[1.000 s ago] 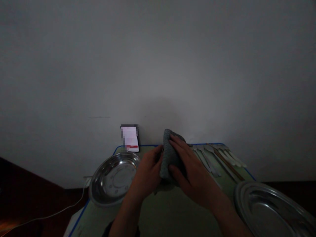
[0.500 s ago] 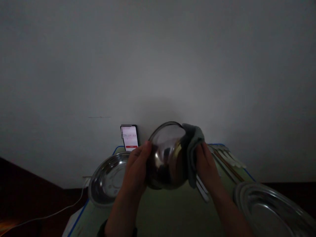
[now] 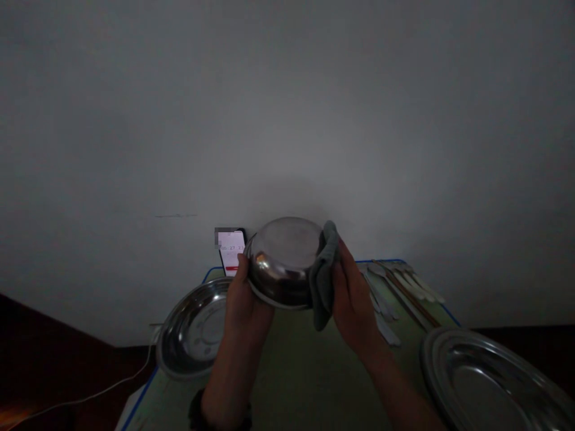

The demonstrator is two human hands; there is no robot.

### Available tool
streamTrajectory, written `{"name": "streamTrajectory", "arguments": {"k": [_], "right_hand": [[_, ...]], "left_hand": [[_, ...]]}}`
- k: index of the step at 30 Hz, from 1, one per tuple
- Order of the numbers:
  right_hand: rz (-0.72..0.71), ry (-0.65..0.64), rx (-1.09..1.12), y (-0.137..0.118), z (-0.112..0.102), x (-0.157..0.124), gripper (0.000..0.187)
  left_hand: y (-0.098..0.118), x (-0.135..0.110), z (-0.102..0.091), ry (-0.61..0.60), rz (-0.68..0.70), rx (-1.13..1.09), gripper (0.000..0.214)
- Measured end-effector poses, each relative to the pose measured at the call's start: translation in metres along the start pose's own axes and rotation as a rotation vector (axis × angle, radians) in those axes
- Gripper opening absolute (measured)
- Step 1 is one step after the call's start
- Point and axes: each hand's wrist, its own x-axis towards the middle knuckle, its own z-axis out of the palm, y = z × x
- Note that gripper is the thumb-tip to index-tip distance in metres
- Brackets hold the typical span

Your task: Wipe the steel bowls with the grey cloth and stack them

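Note:
A shiny metal bowl (image 3: 283, 251) is held up above the table, tilted so its flat underside faces up and toward me. My left hand (image 3: 247, 305) grips its left rim, with the thumb on the outside and the fingers hidden beneath. On the bowl's right side, my right hand (image 3: 353, 293) presses a folded grey-green cloth (image 3: 324, 275) against the metal. The fingers of that hand are partly hidden behind the cloth.
A metal basin (image 3: 179, 335) stands on the table's left, and stacked metal basins (image 3: 431, 365) at the right front. Chopsticks (image 3: 408, 292) and white-handled spoons (image 3: 422, 287) lie at the back right. A lit phone (image 3: 231, 254) leans against the wall. A white cable (image 3: 103, 389) hangs at left.
The bowl has turned so its underside now faces more upward. My left hand has moved lower on the rim, and my right hand with the cloth has shifted left.

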Motion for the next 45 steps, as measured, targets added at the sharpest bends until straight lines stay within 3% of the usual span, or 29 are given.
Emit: {"name": "streamTrajectory", "arguments": {"k": [5,12,21,25,30,34,40,45], "right_hand": [[-0.164,-0.066,-0.145,0.004,-0.004,-0.002,0.052],[-0.03,0.058,0.06,-0.003,-0.013,0.002,0.048],[0.034,0.073,0.044,-0.004,-0.021,0.004,0.047],[-0.045,0.054,-0.029,-0.007,-0.017,0.0,0.05],[-0.186,0.025,-0.11,-0.016,-0.009,-0.005,0.056],[-0.261,0.011,-0.182,-0.018,-0.003,-0.007,0.063],[-0.372,-0.093,-0.235,-0.015,0.004,-0.01,0.06],[-0.349,-0.124,-0.193,-0.013,0.007,-0.012,0.065]], "left_hand": [[0.002,0.0,-0.001,-0.054,0.001,-0.124,0.042],[0.012,-0.006,-0.003,-0.141,-0.1,-0.072,0.042],[0.017,-0.011,-0.004,-0.189,-0.148,0.017,0.047],[0.012,-0.004,-0.007,-0.21,-0.128,-0.059,0.042],[0.008,-0.002,-0.005,-0.099,-0.049,-0.17,0.042],[0.009,-0.005,-0.001,-0.131,-0.051,-0.183,0.044],[0.009,-0.01,0.004,-0.126,-0.083,-0.058,0.044],[-0.002,-0.017,0.006,-0.127,-0.072,0.084,0.031]]}}
